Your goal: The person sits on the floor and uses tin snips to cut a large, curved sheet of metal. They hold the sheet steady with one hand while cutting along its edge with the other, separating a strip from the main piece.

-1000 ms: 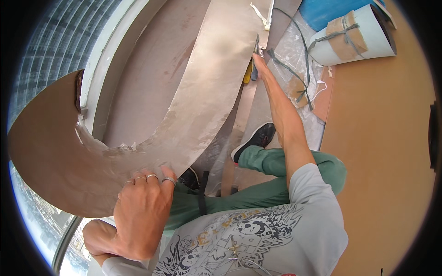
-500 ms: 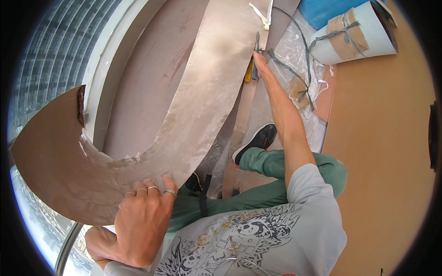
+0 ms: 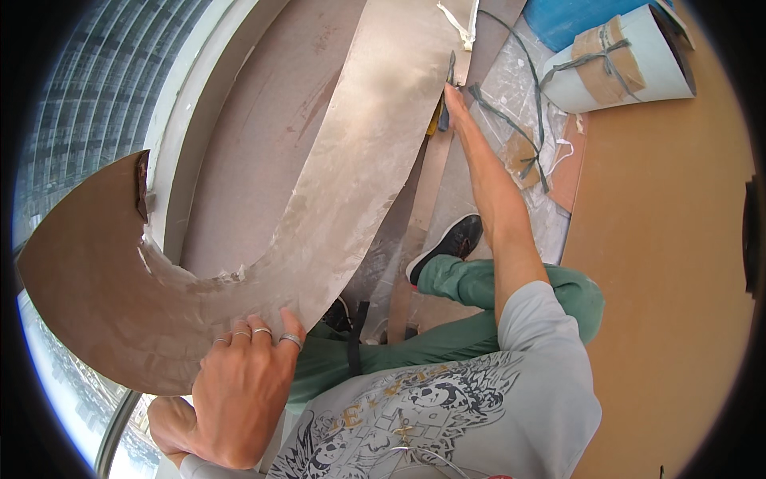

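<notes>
A long brown flexible sheet (image 3: 359,152) runs from the far middle toward me, then bends and curls up at the left. Ragged pale bits line its inner edge near the bend. At the near edge, my left hand (image 3: 243,399), with rings on several fingers, grips the sheet; its fingers lie over the top face and its thumb is hidden. Farther off, my right hand (image 3: 456,108) is wrapped round shears (image 3: 444,120) with yellow and grey handles. Their dark blades point away from me along the sheet's right edge. How far the blades are apart is hard to see.
A white roll (image 3: 558,84) tied with dark cord lies by a blue rounded object (image 3: 562,20) at the far right. Clear plastic and loose cord (image 3: 536,120) spread below it. A tan board (image 3: 662,263) fills the right; a curved window ledge (image 3: 179,152) stands left.
My right hand and the shears sit slightly farther right, with less of the yellow handle showing. The far scene has shifted a little to the right. My left hand keeps hold of the sheet.
</notes>
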`<action>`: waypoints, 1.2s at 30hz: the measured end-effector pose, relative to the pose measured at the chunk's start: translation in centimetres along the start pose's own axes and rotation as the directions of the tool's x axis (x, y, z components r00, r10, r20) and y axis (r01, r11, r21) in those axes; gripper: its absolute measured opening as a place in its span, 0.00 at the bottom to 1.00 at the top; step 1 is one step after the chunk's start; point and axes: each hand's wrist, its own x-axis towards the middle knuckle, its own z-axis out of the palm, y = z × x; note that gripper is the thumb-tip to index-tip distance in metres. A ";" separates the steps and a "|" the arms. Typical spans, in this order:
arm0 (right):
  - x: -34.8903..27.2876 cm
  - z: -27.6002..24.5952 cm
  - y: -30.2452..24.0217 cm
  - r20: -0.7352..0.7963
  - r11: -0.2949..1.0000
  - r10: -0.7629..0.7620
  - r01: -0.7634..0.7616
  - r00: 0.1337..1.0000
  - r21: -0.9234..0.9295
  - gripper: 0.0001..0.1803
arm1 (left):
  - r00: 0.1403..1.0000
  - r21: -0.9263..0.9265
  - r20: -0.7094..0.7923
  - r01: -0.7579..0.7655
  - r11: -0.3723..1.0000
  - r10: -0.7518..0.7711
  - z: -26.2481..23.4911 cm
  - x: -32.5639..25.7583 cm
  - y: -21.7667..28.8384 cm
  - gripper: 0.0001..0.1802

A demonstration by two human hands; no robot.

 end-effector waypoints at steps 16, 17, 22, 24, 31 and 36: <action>0.9 1.3 -1.2 -0.083 0.999 -0.004 0.000 0.997 -0.053 0.44 | 0.997 -0.048 0.052 0.059 0.997 -0.056 -1.0 -0.9 -0.5 0.23; 2.1 -0.8 -1.2 -0.099 0.997 -0.055 0.049 0.994 -0.065 0.43 | 0.999 -0.034 0.017 0.045 0.998 -0.044 -0.9 -0.6 -0.7 0.23; 1.9 0.0 -0.3 -0.125 0.990 -0.103 0.089 0.987 -0.111 0.39 | 0.999 -0.043 0.006 0.054 0.998 -0.054 -0.7 -0.7 -0.5 0.22; 2.0 0.0 -0.7 -0.092 0.994 -0.071 0.063 0.993 -0.085 0.39 | 0.996 -0.048 0.022 0.083 0.995 -0.082 -0.8 -0.7 -0.3 0.23; 3.7 -1.9 -1.9 -0.047 0.999 -0.001 -0.001 0.999 -0.042 0.40 | 0.993 -0.121 0.012 0.119 0.985 -0.119 -1.7 -0.5 0.1 0.25; -0.1 0.9 -2.6 -0.074 0.987 -0.091 0.080 0.993 -0.141 0.42 | 0.988 -0.130 0.041 0.154 0.980 -0.150 -2.0 -0.6 0.4 0.25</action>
